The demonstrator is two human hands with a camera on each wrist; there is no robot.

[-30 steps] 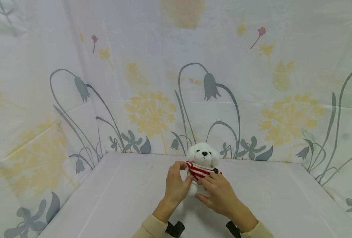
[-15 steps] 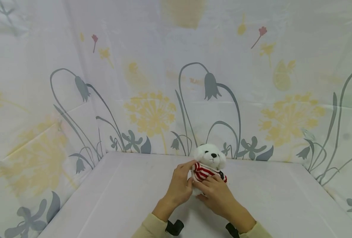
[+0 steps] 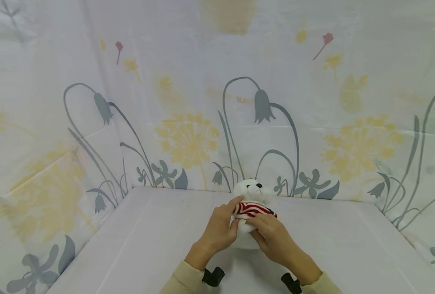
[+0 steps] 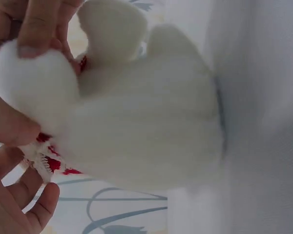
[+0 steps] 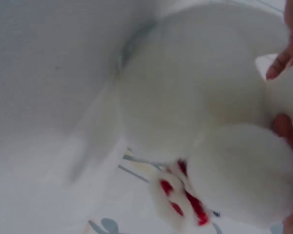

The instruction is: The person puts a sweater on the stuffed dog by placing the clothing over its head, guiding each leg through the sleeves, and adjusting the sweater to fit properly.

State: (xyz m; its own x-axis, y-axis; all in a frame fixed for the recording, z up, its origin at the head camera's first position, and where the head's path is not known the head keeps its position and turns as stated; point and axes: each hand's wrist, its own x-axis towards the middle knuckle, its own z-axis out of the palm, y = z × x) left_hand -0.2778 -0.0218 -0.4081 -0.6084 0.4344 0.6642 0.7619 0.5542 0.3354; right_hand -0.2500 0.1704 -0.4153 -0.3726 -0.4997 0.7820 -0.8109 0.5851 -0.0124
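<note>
A white plush dog (image 3: 247, 189) in a red-and-white striped knit sweater (image 3: 252, 209) sits on the white table, its head tipped back. My left hand (image 3: 219, 228) pinches the sweater at the toy's left side in the head view, thumb near the hem. From the other side, my right hand (image 3: 276, 241) grips the lower front by the hem. In the left wrist view, the furry body (image 4: 146, 122) fills the middle, and right-hand fingers (image 4: 39, 29) press on a round white limb. Sweater trim (image 5: 195, 207) shows below the body in the right wrist view.
A white table (image 3: 158, 237) spreads around the toy. Behind it hangs a pale curtain (image 3: 188, 94) printed with grey and yellow flowers. Black wrist-camera mounts (image 3: 213, 276) sit under both wrists.
The plush dog shifted right, then came back left, and its head now tilts farther back. Both hands stayed on it, the right hand moving to the sweater's lower edge.
</note>
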